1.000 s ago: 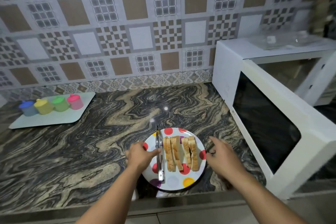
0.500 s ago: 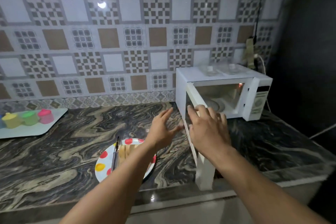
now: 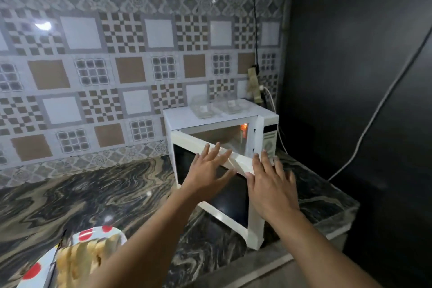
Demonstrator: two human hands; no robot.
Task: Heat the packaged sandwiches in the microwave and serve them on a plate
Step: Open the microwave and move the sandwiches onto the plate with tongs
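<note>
The white microwave (image 3: 187, 119) stands on the counter at centre right, its inner light on. Its door (image 3: 224, 203) hangs partly open, swung toward me. My left hand (image 3: 208, 170) lies flat against the door's outer face with fingers spread. My right hand (image 3: 271, 182) rests on the door's free edge, fingers extended, holding nothing. At the bottom left, the white plate (image 3: 35, 273) with red dots carries the sliced sandwiches (image 3: 79, 259), blurred, with dark tongs (image 3: 62, 238) beside them. My left forearm hides part of the plate.
Clear empty plastic packaging (image 3: 215, 106) sits on top of the microwave. A power strip (image 3: 254, 84) and cables hang on the tiled wall behind it. The marbled dark counter (image 3: 93, 194) ends at the right beside a black wall.
My view swung up and right from the plate to the microwave. Both hands left the plate and moved onto the door, which has swung further toward closed.
</note>
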